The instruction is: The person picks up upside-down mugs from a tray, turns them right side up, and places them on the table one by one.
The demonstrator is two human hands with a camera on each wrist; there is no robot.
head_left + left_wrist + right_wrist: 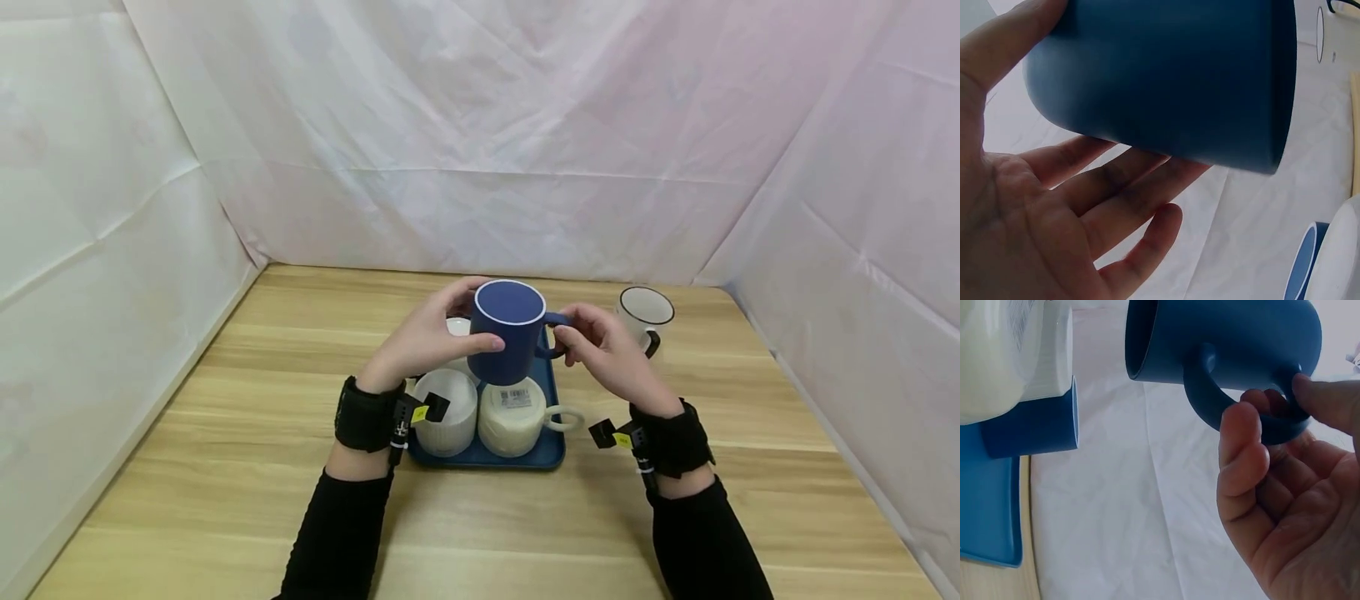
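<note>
A dark blue mug with a pale rim is held upright above a blue tray. My left hand wraps its body, thumb across the front and fingers behind. In the left wrist view the mug rests on that hand's fingers. My right hand pinches the mug's handle between thumb and fingers. Under the mug, upside down on the tray, stand a white ribbed cup and a cream mug with a barcode sticker.
A white mug with a dark rim stands upright on the wooden table just right of the tray. Another white cup shows behind my left hand. White sheeting walls in the table on three sides.
</note>
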